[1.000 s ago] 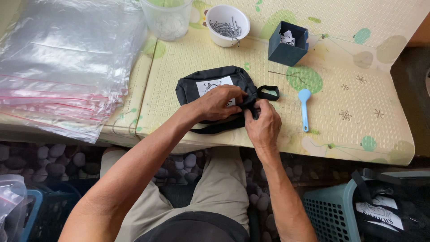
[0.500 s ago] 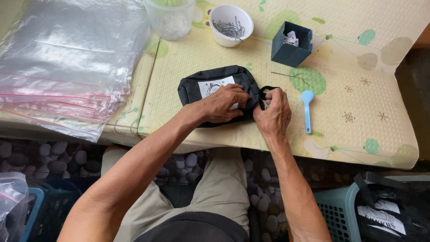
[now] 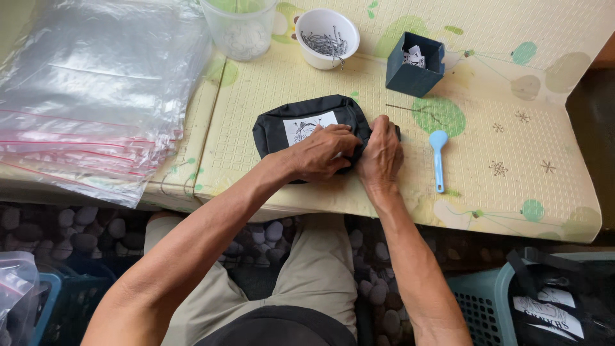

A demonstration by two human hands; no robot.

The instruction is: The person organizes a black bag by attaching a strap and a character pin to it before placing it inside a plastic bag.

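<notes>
Both hands are down on the pouch (image 3: pixel 301 128), the black one lying flat near the front edge of the table (image 3: pixel 512 211). The left hand (image 3: pixel 323 152) lies over its middle, fingers curled and pressing the fabric down. The right hand (image 3: pixel 381 152) sits at the pouch's right end, fingers bent inward and pinched onto something there, a zip pull or strap I'd guess, but the hand hides it, so I cannot tell which. The two hands touch, knuckle to knuckle.

To do this bit well, I'd say hold the fabric taut with the left hand so the right can work along a straight line, and keep the pouch flat rather than bunched; the white label (image 3: pixel 309 127) shows it lying face up.

Mind the edge: the pouch sits close to the near rim, just above the lap, so a hard tug toward the body could slide it off.

Room to move: to the right a blue spoon (image 3: pixel 438 157) lies near the right hand, apart from it. To the left a stack of clear bags (image 3: pixel 96 96) covers that side. Farther back stand a blue box (image 3: pixel 415 64), a white bowl (image 3: pixel 328 38) of small metal bits and a clear tub (image 3: pixel 240 29), all well apart from the hands.
</notes>
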